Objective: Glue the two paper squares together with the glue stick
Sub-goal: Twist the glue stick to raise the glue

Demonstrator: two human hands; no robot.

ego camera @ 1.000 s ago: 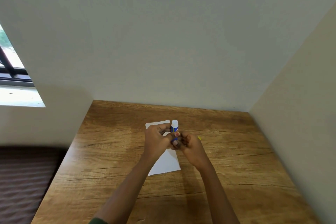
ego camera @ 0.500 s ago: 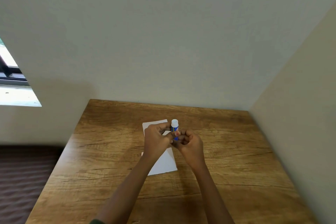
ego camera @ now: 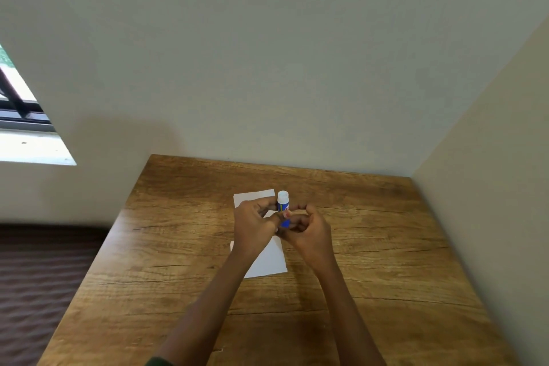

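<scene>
Barely anything's changed: left hand [ego camera: 252, 224] and right hand [ego camera: 310, 232] still both grip the glue stick [ego camera: 283, 207] mid-frame over the paper squares [ego camera: 269, 261], cap [ego camera: 282, 196] apparently still on, so no gluing yet.

2 forearms reaching forward, left hand [ego camera: 255, 224] and right hand [ego camera: 310, 230] meeting, fingers curled round glue stick [ego camera: 283, 202]
</scene>
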